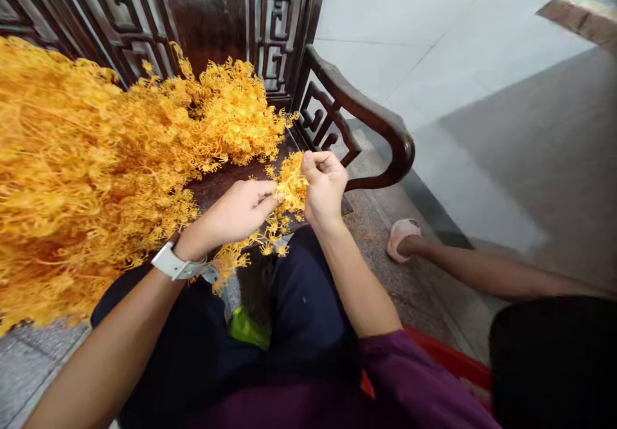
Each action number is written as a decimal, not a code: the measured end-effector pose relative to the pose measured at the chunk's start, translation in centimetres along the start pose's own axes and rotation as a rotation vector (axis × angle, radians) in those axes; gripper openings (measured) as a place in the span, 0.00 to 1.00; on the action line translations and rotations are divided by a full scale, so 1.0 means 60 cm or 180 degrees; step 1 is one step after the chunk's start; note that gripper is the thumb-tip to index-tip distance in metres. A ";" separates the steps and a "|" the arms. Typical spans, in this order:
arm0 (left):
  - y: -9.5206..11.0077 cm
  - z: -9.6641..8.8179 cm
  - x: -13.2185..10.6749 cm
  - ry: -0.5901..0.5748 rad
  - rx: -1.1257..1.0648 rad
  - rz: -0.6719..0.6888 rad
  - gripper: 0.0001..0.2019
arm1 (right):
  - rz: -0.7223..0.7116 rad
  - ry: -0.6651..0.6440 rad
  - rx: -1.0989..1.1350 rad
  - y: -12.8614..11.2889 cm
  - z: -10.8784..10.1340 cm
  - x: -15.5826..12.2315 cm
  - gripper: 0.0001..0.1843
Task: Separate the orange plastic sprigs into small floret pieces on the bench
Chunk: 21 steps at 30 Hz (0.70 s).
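A small bunch of yellow-orange plastic-looking flower sprigs (pixel 292 181) hangs between my hands, above my knees. My left hand (pixel 243 207), with a white-strapped watch (pixel 176 263) on its wrist, pinches the near side of the sprigs between thumb and fingers. On the other side my right hand (pixel 325 184) is closed, its thumb and forefinger pressed together on the sprigs' edge. Loose strands (pixel 231 258) of the same stuff dangle below my left wrist. A large heap of yellow sprigs (pixel 120 159) fills the left, spread over a dark wooden bench seat (pixel 216 184).
The bench's carved back (pixel 207 17) and curved armrest (pixel 371 117) rise ahead. Another person's leg (pixel 482 271) with a pale shoe (pixel 403 239) stretches in from the right. Something bright green (pixel 248 329) lies between my legs, and something red (pixel 453 352) is at my right.
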<state>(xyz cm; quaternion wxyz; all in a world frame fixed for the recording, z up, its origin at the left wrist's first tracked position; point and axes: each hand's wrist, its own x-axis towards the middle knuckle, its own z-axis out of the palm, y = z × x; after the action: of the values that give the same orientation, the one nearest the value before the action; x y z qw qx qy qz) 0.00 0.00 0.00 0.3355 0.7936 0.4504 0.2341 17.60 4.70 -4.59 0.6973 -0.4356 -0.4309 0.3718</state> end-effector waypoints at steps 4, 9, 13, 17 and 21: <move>0.008 0.004 0.003 0.0100 0.0142 0.0029 0.17 | 0.0050 0.0033 -0.0003 0.007 0.001 0.007 0.18; 0.028 0.012 -0.002 0.0128 0.0854 -0.0122 0.14 | 0.0303 0.0055 0.0136 0.013 0.002 0.009 0.18; 0.043 0.023 -0.006 0.0051 0.1703 -0.0258 0.13 | 0.0396 0.0085 0.0197 0.017 0.001 0.012 0.18; 0.040 0.036 -0.002 0.0305 0.0741 -0.0271 0.12 | 0.0301 0.0002 -0.0029 0.019 0.001 0.020 0.19; 0.036 0.044 0.012 0.0519 -0.1272 -0.0468 0.17 | 0.0271 -0.0014 -0.0069 0.020 0.006 0.021 0.20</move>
<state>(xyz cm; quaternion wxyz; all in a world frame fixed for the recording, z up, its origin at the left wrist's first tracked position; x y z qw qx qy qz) 3.30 -1.03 -0.10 0.4646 0.6549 0.4773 0.3569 17.52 6.36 -5.28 0.6752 -0.4603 -0.4176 0.3974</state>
